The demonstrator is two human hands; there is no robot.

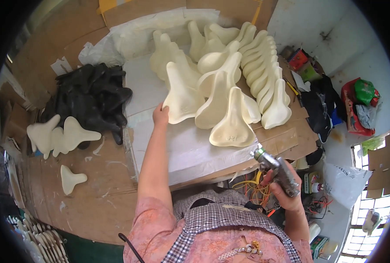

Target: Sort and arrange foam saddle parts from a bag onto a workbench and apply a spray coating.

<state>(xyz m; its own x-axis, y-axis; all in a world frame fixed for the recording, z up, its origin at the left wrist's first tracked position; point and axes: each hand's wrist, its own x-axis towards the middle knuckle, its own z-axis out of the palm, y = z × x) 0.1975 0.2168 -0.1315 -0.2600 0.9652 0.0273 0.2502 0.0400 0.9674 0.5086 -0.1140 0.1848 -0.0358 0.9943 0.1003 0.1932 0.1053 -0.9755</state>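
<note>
My left hand (pixel 160 115) reaches forward over the table, its fingers closed on the edge of a cream bicycle saddle foam pad (pixel 181 98). That pad leans upright against a row of similar pads. My right hand (pixel 287 195) is wrapped round a metal spray gun (pixel 277 168), held near the table's front edge with its nozzle toward the pads. Closest to the nozzle is another cream saddle pad (pixel 233 125), wide end toward me. More pads stand nested in a long row (pixel 260 65) on the right.
Black saddle-shaped pieces (pixel 92 94) are heaped at the left. Several cream pads (pixel 63 136) lie on the cardboard surface (pixel 103 193) there. Yellow and orange hoses (pixel 254 188) hang below the table edge. Bags (pixel 363 103) and dark cloth (pixel 320 107) are at the right.
</note>
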